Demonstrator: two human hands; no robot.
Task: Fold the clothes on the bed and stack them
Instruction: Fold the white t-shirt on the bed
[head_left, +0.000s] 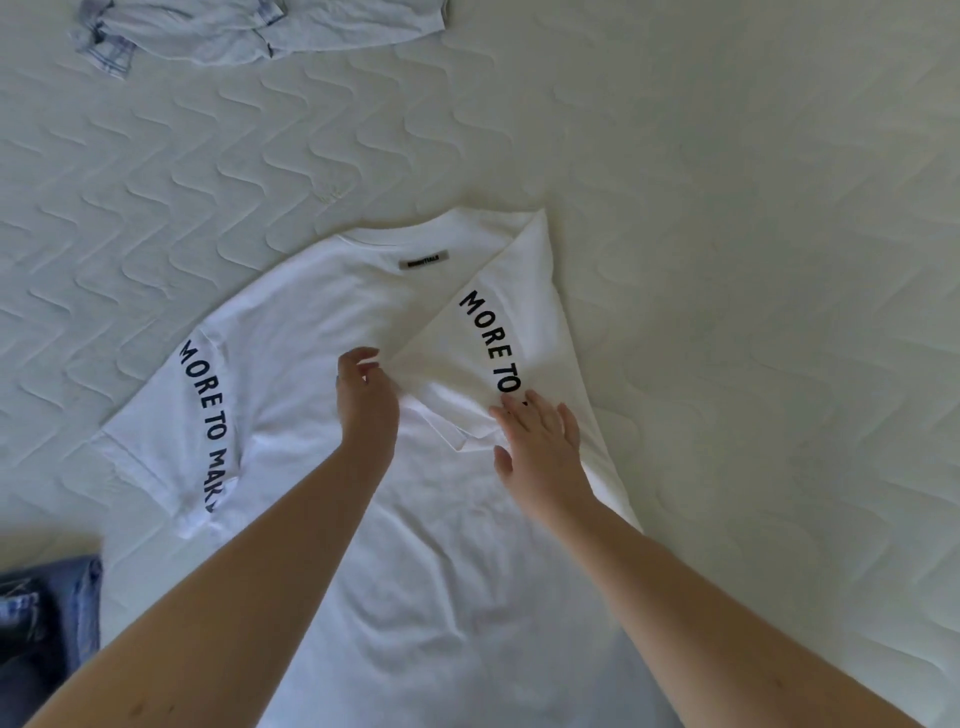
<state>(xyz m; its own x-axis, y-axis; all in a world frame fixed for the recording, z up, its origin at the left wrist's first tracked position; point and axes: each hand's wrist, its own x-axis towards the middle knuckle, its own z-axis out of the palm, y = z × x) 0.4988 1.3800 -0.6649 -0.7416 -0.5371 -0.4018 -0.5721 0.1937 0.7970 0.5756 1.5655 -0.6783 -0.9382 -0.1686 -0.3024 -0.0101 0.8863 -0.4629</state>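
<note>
Quilted white mattress (727, 182) is spreading out under everything, and I am working at the centre of the frame, where the white T-shirt (322, 312) is lying flat with its collar pointing toward the top. Its right sleeve (498, 332) is already lying folded inward across the chest. I am pressing my right hand (540, 441) down on that fold with the fingers spread flat, gripping nothing. My left hand (366, 395) is hovering at the fold's inner edge, fingers loosely bent; whether they are pinching cloth I cannot tell.

I am judging the cotton light, soft and quick to wrinkle, so I am planning to take it by hem and shoulder seam. Open mattress is stretching away at right and top centre. A pale crumpled garment (249, 26) is waiting at upper left, dark denim (52, 613) at lower left.
</note>
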